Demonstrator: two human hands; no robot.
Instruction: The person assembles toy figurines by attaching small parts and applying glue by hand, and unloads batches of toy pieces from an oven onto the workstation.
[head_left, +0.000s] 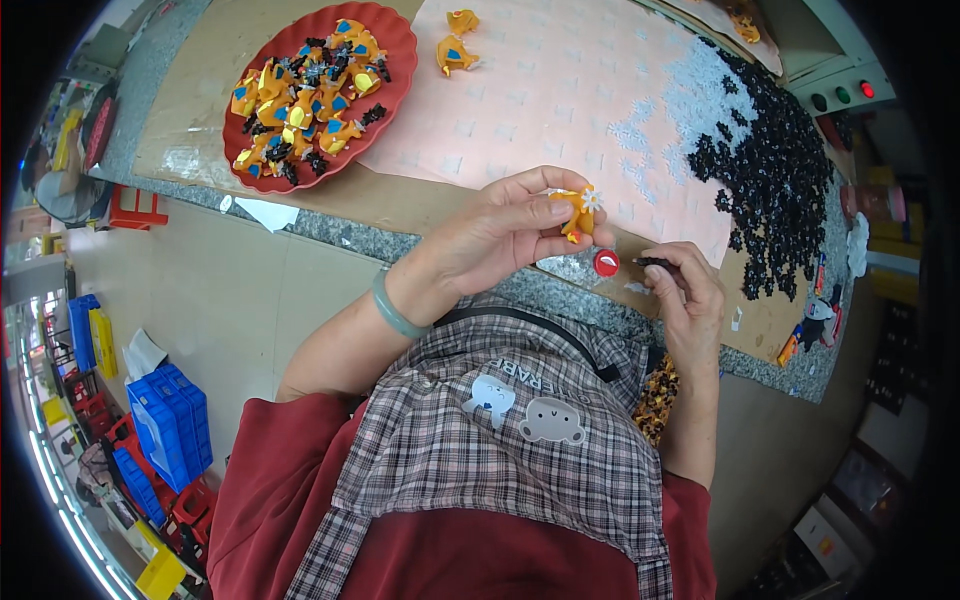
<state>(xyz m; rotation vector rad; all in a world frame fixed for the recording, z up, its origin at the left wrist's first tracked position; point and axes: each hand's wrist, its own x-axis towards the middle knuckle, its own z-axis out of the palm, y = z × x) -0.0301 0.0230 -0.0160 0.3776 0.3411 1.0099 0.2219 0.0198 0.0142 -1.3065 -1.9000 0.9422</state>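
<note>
Over the desk's (330, 232) near edge the left hand (505, 235) pinches an orange toy (575, 215) while the right hand (685, 285) pinches a small black part (655, 263), seemingly mid-assembly; joining them calls for careful alignment.

- The orange toy piece (577, 215) in the left hand (510, 235) is partly covered by its fingers (545, 212); its full shape cannot be told.
- The small black part (655, 262) pinched by the right hand (690, 300) is mostly hidden.
- The pile of black pieces (775, 170) beyond the right hand is too small to tell apart.
</note>
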